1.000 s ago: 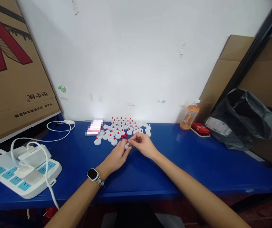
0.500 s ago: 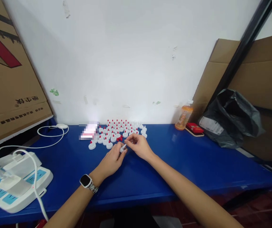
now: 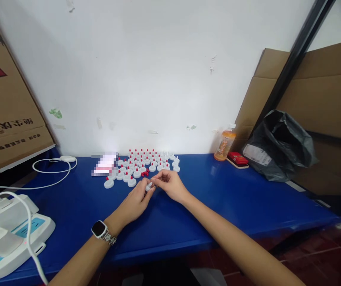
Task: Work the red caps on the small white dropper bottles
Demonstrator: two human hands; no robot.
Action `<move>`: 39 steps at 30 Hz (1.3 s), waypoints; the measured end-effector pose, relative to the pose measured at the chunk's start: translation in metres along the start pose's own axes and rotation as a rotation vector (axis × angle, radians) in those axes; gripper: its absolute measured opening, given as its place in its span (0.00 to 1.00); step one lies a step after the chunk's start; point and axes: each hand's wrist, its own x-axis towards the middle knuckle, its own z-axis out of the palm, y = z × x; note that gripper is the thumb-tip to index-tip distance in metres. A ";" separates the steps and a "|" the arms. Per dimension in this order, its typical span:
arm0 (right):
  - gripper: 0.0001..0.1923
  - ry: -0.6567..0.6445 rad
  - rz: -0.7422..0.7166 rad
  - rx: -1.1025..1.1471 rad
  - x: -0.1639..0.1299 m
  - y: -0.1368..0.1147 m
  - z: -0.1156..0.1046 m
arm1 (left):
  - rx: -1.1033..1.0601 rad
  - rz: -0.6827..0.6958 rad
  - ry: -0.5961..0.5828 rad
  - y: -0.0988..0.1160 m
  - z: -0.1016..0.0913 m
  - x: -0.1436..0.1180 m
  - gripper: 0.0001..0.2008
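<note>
My left hand is closed around a white nozzle cap, whose narrow spout points up and to the right. At the spout's tip, my right hand has thumb and forefinger pinched together; whatever sits between them is hidden. Just beyond my hands lies a small heap of loose red tips. Behind and to the left of it stand many white nozzle caps, most with a red tip on top. Some at the back right are plain white.
A blurred phone-like object lies left of the caps. A white power strip with cables occupies the left of the blue table. To the right are an orange drink bottle, a red box on a phone, and a grey plastic bag.
The whole view has shifted, so the scene sits a little further left. My right fingertips have closed in on the spout, covering more of its tip. The left hand keeps its hold.
</note>
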 end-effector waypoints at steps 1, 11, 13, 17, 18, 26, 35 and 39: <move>0.13 0.018 -0.010 0.011 -0.001 0.000 0.003 | -0.017 0.005 0.010 0.000 0.001 0.000 0.11; 0.11 0.254 -0.131 -0.132 -0.012 -0.005 0.023 | -0.119 0.026 0.095 0.013 0.007 0.002 0.09; 0.12 0.239 -0.122 -0.115 -0.011 -0.002 0.022 | -0.132 0.025 0.104 0.011 0.007 0.001 0.10; 0.13 0.222 -0.096 -0.032 -0.011 0.003 0.022 | -0.152 0.035 0.104 0.007 0.007 -0.001 0.11; 0.13 0.215 -0.087 -0.016 -0.011 0.004 0.022 | -0.156 0.038 0.102 0.006 0.007 -0.002 0.12; 0.14 0.178 -0.088 -0.028 -0.006 0.003 0.022 | -0.155 0.036 0.124 0.011 0.007 -0.004 0.19; 0.08 0.051 -0.107 -0.340 0.067 -0.014 -0.025 | -0.036 -0.047 -0.011 0.006 0.002 -0.001 0.15; 0.04 -0.066 -0.131 -0.672 0.112 -0.004 -0.024 | 0.006 -0.045 -0.061 0.008 -0.001 -0.002 0.17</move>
